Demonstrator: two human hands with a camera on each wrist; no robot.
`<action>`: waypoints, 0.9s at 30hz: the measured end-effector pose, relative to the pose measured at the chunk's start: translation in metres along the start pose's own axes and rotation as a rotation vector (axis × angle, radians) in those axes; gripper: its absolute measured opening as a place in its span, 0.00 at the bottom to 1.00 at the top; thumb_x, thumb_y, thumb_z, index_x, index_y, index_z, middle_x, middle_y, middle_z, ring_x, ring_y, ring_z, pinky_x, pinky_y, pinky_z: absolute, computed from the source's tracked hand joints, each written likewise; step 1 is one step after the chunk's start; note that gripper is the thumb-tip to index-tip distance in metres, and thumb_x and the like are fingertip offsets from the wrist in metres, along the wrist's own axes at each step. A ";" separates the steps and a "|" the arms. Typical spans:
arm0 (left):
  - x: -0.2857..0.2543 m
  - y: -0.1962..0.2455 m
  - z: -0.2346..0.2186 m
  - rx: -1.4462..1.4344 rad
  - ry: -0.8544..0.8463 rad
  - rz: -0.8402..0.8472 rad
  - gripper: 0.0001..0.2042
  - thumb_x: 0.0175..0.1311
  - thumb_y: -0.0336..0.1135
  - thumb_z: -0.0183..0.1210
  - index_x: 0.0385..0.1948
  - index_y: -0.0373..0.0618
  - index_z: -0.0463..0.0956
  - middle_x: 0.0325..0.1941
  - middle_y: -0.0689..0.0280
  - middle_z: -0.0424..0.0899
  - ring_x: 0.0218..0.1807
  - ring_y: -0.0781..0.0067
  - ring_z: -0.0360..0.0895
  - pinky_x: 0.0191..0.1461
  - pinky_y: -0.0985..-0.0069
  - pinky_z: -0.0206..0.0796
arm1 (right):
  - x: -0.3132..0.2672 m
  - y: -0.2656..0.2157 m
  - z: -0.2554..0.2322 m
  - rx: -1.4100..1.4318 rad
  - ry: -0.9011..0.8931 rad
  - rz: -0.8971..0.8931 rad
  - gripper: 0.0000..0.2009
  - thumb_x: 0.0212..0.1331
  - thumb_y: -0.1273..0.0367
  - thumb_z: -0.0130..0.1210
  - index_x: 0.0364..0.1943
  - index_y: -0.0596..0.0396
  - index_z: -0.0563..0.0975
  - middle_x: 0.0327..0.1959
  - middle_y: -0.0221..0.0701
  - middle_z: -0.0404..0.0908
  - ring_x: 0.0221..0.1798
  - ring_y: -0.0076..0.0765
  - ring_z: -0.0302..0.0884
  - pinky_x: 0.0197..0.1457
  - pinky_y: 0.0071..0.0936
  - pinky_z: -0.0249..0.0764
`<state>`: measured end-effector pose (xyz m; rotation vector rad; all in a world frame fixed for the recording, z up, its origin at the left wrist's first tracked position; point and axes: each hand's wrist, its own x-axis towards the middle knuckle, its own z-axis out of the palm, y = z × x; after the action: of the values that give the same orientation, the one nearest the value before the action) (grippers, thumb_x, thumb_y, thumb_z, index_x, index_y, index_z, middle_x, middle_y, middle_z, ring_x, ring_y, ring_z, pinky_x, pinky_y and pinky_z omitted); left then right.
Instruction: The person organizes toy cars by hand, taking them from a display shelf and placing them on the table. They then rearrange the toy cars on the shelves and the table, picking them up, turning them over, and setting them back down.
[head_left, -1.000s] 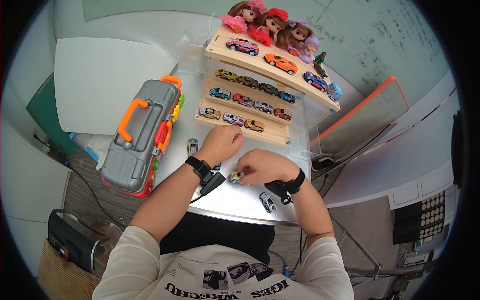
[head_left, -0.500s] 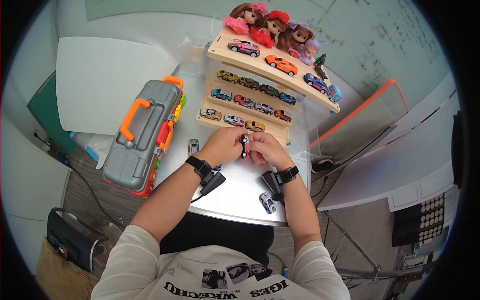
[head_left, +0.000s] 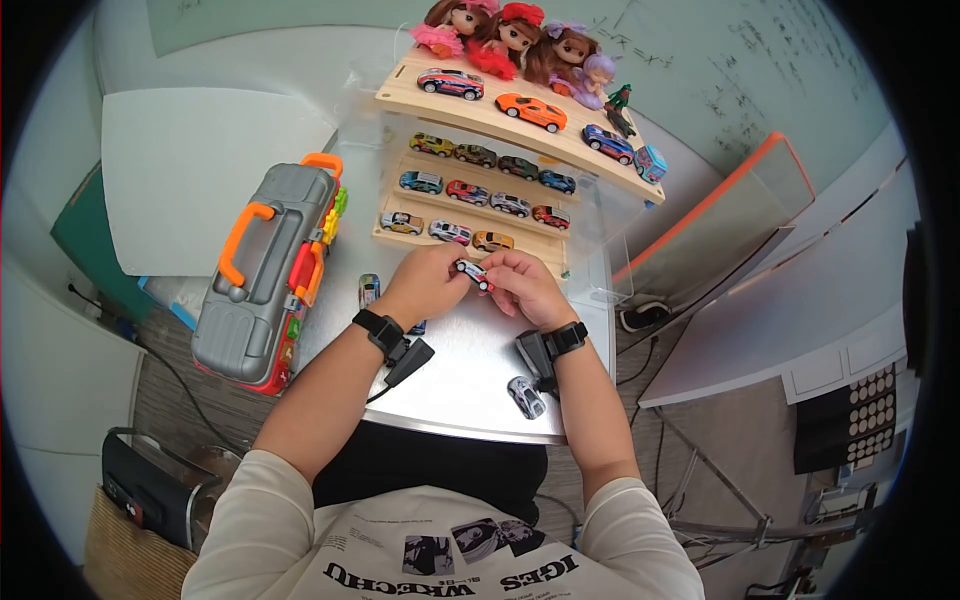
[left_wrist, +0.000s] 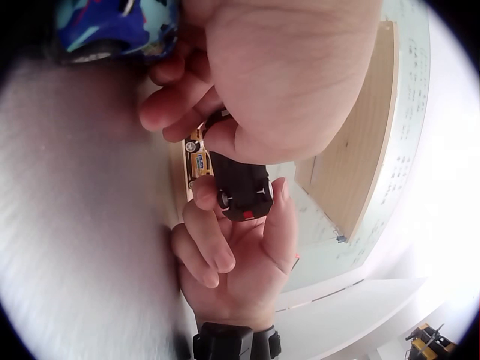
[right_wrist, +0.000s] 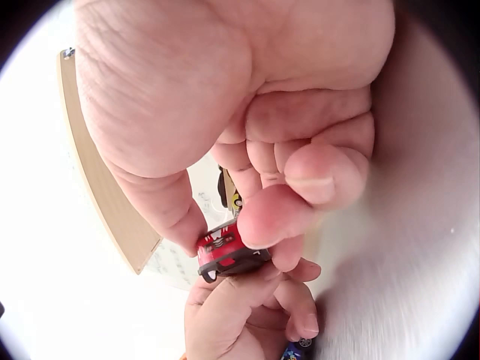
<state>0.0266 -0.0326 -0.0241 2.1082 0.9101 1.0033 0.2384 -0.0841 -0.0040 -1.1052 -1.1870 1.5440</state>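
Above the metal table, both hands hold one small toy car (head_left: 473, 274), white and red with a dark underside. My left hand (head_left: 425, 283) pinches one end; its thumb lies on the dark underside in the left wrist view. The other end sits between thumb and fingers of my right hand (head_left: 527, 288), with the red bodywork (right_wrist: 220, 244) showing in the right wrist view. A blue toy car (left_wrist: 116, 30) lies by the left hand, partly hidden in the head view. Beside the left forearm is a green toy car (head_left: 369, 290), and near the right wrist a grey-white one (head_left: 525, 397).
A wooden tiered shelf (head_left: 405, 163) bears rows of toy cars, its lowest step just beyond the hands. More cars, an orange one (head_left: 531, 112) among them, and several dolls (head_left: 505, 40) occupy its top board. A grey toolbox-like case (head_left: 262, 280) with orange handles stands left.
The right hand has lifted the toy car from the table and brought it to the left hand, which now grips it too. The car has since turned and tilted between them.
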 end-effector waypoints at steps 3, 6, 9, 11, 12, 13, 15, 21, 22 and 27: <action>0.001 -0.001 0.000 0.009 0.000 0.006 0.13 0.55 0.31 0.63 0.41 0.36 0.82 0.24 0.55 0.84 0.25 0.60 0.81 0.32 0.68 0.72 | 0.000 0.001 -0.002 0.027 0.004 -0.015 0.08 0.69 0.71 0.59 0.46 0.60 0.80 0.30 0.32 0.84 0.18 0.18 0.69 0.21 0.15 0.64; 0.001 -0.005 0.002 0.001 0.008 0.019 0.13 0.56 0.31 0.63 0.41 0.36 0.82 0.24 0.56 0.84 0.25 0.63 0.81 0.32 0.69 0.72 | 0.001 0.004 -0.005 0.048 0.008 -0.025 0.08 0.68 0.72 0.60 0.46 0.60 0.80 0.30 0.32 0.84 0.19 0.19 0.72 0.21 0.16 0.65; -0.001 -0.004 0.001 -0.037 0.027 0.030 0.12 0.56 0.30 0.63 0.41 0.35 0.82 0.24 0.58 0.84 0.25 0.67 0.81 0.32 0.70 0.72 | 0.001 0.004 -0.004 0.075 0.049 -0.049 0.08 0.67 0.72 0.60 0.46 0.60 0.80 0.31 0.31 0.85 0.21 0.19 0.74 0.22 0.16 0.67; -0.001 0.001 -0.002 -0.046 -0.005 -0.004 0.12 0.56 0.32 0.62 0.40 0.36 0.82 0.26 0.56 0.85 0.28 0.58 0.83 0.35 0.64 0.73 | 0.000 0.003 -0.003 0.083 0.078 -0.063 0.08 0.67 0.72 0.61 0.46 0.59 0.80 0.31 0.31 0.85 0.21 0.19 0.75 0.22 0.16 0.67; 0.000 0.004 -0.004 -0.056 -0.038 -0.037 0.12 0.55 0.33 0.62 0.39 0.37 0.82 0.27 0.53 0.86 0.32 0.49 0.84 0.38 0.59 0.75 | 0.001 0.002 -0.004 0.013 0.061 -0.065 0.09 0.66 0.72 0.63 0.47 0.59 0.81 0.31 0.31 0.85 0.23 0.19 0.76 0.24 0.16 0.69; 0.000 0.005 -0.004 -0.056 -0.035 -0.037 0.12 0.55 0.33 0.62 0.39 0.37 0.82 0.27 0.53 0.86 0.32 0.49 0.84 0.38 0.59 0.75 | 0.001 0.001 -0.005 -0.058 0.045 -0.066 0.09 0.65 0.72 0.64 0.47 0.59 0.81 0.32 0.31 0.86 0.24 0.20 0.77 0.25 0.16 0.71; -0.001 0.003 -0.002 -0.093 -0.038 -0.053 0.12 0.55 0.34 0.62 0.38 0.37 0.83 0.27 0.53 0.86 0.31 0.49 0.84 0.38 0.59 0.75 | 0.000 0.006 -0.008 -0.148 0.117 -0.146 0.10 0.65 0.72 0.65 0.47 0.59 0.82 0.32 0.30 0.86 0.25 0.20 0.78 0.28 0.16 0.72; -0.001 -0.004 0.000 -0.052 -0.016 0.005 0.09 0.57 0.33 0.61 0.35 0.38 0.83 0.30 0.51 0.87 0.33 0.48 0.85 0.40 0.59 0.76 | 0.001 -0.006 -0.027 -0.648 0.589 -0.515 0.13 0.60 0.70 0.67 0.47 0.61 0.84 0.34 0.34 0.87 0.27 0.25 0.81 0.34 0.22 0.76; 0.000 -0.003 0.000 -0.052 -0.015 0.006 0.09 0.57 0.33 0.61 0.35 0.38 0.83 0.30 0.51 0.87 0.33 0.48 0.85 0.40 0.59 0.76 | -0.004 -0.016 -0.025 -0.865 0.748 -0.480 0.14 0.59 0.70 0.68 0.47 0.61 0.84 0.33 0.36 0.87 0.27 0.26 0.81 0.35 0.24 0.76; 0.000 -0.003 0.001 -0.054 -0.025 -0.009 0.07 0.59 0.32 0.60 0.33 0.39 0.83 0.30 0.51 0.86 0.33 0.47 0.84 0.40 0.59 0.76 | -0.005 -0.016 -0.023 -1.060 0.697 -0.421 0.13 0.58 0.72 0.65 0.46 0.62 0.82 0.37 0.49 0.86 0.38 0.53 0.85 0.44 0.41 0.79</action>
<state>0.0261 -0.0312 -0.0265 2.0657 0.8696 0.9838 0.2633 -0.0820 0.0091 -1.6964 -1.5821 0.0609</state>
